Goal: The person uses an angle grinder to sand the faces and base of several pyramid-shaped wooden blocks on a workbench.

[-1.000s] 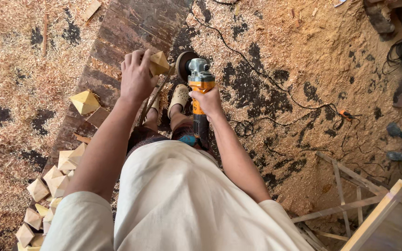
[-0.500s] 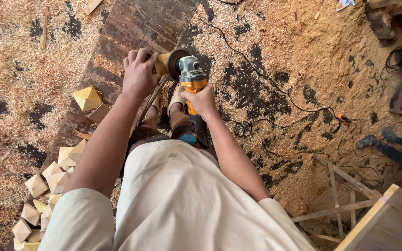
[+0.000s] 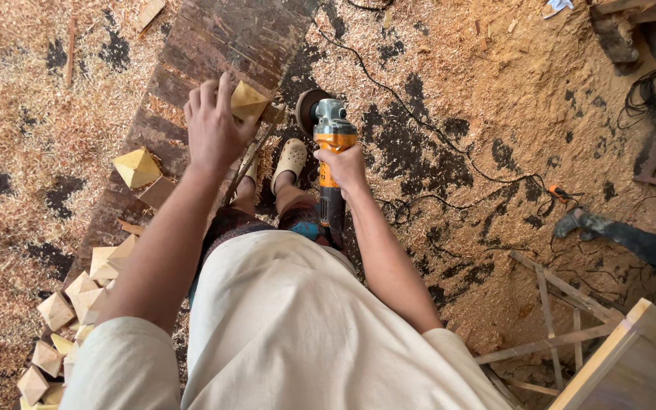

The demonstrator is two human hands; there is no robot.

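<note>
My left hand (image 3: 212,125) grips a small pale wooden pyramid block (image 3: 247,100), held out in front of me above a dark plank. My right hand (image 3: 343,163) is closed round the orange body of an angle grinder (image 3: 330,135). Its grey head and round disc (image 3: 307,111) sit just right of the block, a small gap apart. My feet in beige clogs (image 3: 290,159) show below the hands.
A loose pyramid block (image 3: 137,167) lies on the dark plank (image 3: 214,45). Several more blocks are piled at lower left (image 3: 66,311). Sawdust covers the floor. A black cable (image 3: 449,152) snakes right. Wooden frames (image 3: 571,319) stand at lower right; another person's foot (image 3: 582,222) is at right.
The block and the grinder disc were together half a second ago; now the block has moved left and up, away from the disc. The grinder has shifted slightly right.
</note>
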